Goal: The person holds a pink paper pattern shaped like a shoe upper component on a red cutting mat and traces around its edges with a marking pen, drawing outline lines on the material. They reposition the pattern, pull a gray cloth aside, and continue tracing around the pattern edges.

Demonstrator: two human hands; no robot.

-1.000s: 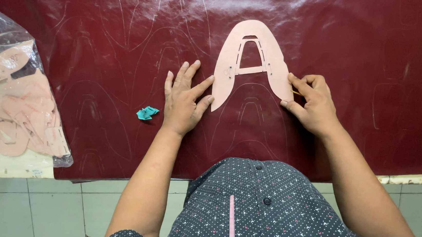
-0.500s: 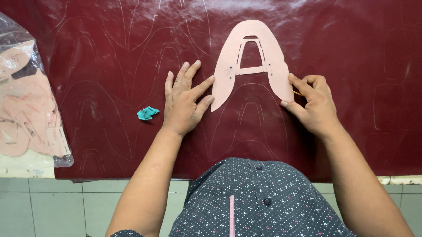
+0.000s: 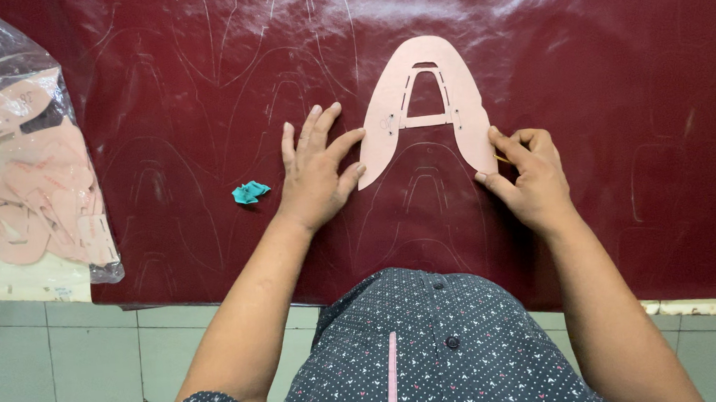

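Two hands flank a pink, arch-shaped template [image 3: 430, 97] lying flat on dark red leather [image 3: 581, 63], its long axis pointing away from the person. Left hand [image 3: 316, 172] rests spread and empty, fingertips at the left leg. Right hand [image 3: 530, 174], nearer, pinches a thin yellow marking tool [image 3: 500, 159] against the right leg's outer edge.

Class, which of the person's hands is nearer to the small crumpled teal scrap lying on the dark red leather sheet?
Left. The left hand lies flat just right of the small crumpled teal scrap; the right hand is far right, beyond the pink template.
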